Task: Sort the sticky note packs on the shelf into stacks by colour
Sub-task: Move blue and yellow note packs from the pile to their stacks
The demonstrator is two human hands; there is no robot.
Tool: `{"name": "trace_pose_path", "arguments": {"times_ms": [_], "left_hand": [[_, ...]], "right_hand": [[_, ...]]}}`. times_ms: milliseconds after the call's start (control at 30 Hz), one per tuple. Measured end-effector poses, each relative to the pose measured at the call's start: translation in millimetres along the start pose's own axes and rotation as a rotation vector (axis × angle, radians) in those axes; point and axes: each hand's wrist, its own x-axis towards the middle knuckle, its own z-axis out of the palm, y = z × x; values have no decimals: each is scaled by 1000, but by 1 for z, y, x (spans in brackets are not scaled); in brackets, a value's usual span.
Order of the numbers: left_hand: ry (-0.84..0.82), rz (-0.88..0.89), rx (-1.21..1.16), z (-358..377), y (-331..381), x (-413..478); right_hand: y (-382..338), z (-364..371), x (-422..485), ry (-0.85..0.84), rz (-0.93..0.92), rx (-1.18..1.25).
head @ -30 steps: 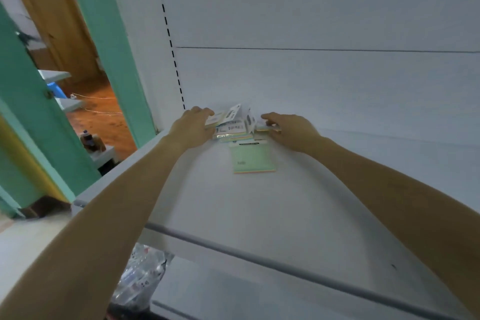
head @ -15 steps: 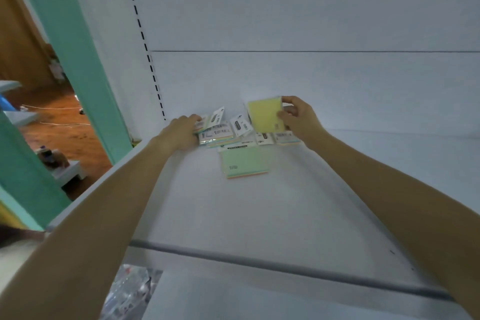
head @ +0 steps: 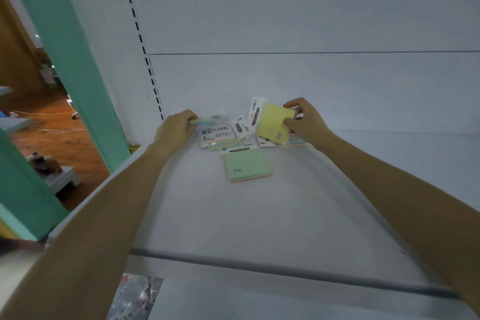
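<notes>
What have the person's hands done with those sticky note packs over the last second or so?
The right hand took a yellow pack out of the jumble at the back of the shelf and lifted it; it now holds the pack tilted above the pile. The left hand, which lay on the left of the pile, now pinches a pack there and has raised its edge. The green pack in front lies where it was.

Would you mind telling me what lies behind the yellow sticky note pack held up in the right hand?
Behind the yellow sticky note pack, a white-labelled pack peeks out; the rest is covered.
</notes>
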Motion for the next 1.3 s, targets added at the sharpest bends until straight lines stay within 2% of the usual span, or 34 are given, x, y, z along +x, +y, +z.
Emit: {"name": "trace_pose_path", "arguments": {"times_ms": [133,233,333,433,700,900,1100,1300], "left_hand": [[157,-63,-234,-13,9,5],[188,-98,-431,-20,16,6],[186,-110,-603,-23,21,5],[184,-116,-693,-20,29,3],[130,-36,-720,10,75,-3],[37,57,-776,43,151,-14],[-153,93,-831,85,263,-41],[-294,27,-933,143,392,-78]], "right_hand": [[-9,-4,6,-30,-15,-113],[-13,-8,6,-134,-37,-234],[-15,-13,3,-198,-32,-225],[-16,-18,-4,-143,-45,-101],[-3,-55,-43,57,36,5],[22,-120,-87,161,137,116],[58,-219,-139,295,210,169],[105,-330,-194,351,287,102]]}}
